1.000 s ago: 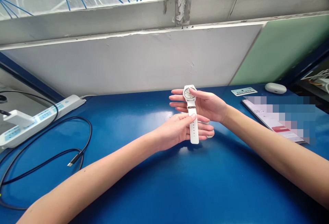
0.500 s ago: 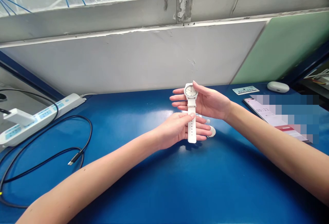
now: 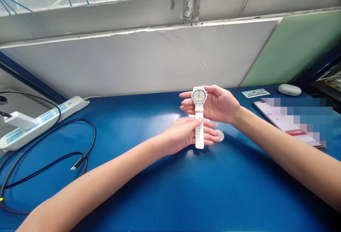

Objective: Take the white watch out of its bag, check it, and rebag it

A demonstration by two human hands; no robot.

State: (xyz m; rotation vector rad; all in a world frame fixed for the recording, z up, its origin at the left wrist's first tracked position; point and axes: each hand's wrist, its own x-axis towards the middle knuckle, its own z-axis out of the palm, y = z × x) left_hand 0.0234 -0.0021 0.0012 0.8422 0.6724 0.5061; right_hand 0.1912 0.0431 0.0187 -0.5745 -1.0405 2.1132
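Observation:
A white wristwatch (image 3: 199, 95) with a round pale dial hangs above the table, its face toward me and its strap pointing down. My left hand (image 3: 183, 134) pinches the strap, thumb on the front and fingers stretched out behind it. Behind the watch case, my right hand (image 3: 220, 104) holds the upper part, palm toward me and fingers extended to the left. The tip of its thumb is hidden near the case's top. Past my left fingertips lies a white round object (image 3: 221, 135), partly covered. Small clear pieces (image 3: 214, 124) between the hands are hard to make out.
The blue table (image 3: 170, 196) ends at a grey wall panel (image 3: 138, 61). On the left are a white power strip (image 3: 76, 106) with a plugged-in charger (image 3: 20, 122) and a looped black cable (image 3: 94, 136). To the right lie a phone (image 3: 277, 116), a card (image 3: 255, 93) and a white earbud case (image 3: 289, 89).
My right thumb has moved from the front edge of the watch case to behind its top. The dial has turned more fully toward me. My left hand keeps its pinch on the strap.

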